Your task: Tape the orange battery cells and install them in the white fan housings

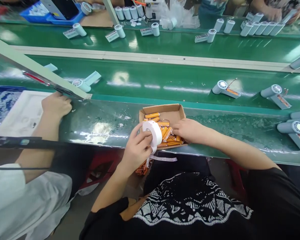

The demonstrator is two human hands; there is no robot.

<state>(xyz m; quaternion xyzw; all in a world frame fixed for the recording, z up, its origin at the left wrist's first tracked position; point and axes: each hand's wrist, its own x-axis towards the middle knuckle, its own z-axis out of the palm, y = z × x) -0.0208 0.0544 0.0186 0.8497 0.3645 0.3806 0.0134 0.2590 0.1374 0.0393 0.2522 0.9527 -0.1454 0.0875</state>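
Observation:
My left hand (137,146) is closed around a roll of white tape (153,131), held just in front of an open cardboard box (162,110). A loose tape end (163,158) hangs below the roll. The box holds several orange cylindrical cells (165,128) with thin wires. My right hand (187,130) reaches into the box from the right, palm down, fingers curled over the cells; what it grips is hidden. More orange cells (142,168) lie below the table edge near my left wrist.
A green conveyor belt (150,83) carries grey fan-like parts (221,87), (273,91), (82,85). A co-worker's hand (56,105) rests on the bench at left beside a white tray (22,113). More grey cylinders (258,28) and other people's hands are across the far belt.

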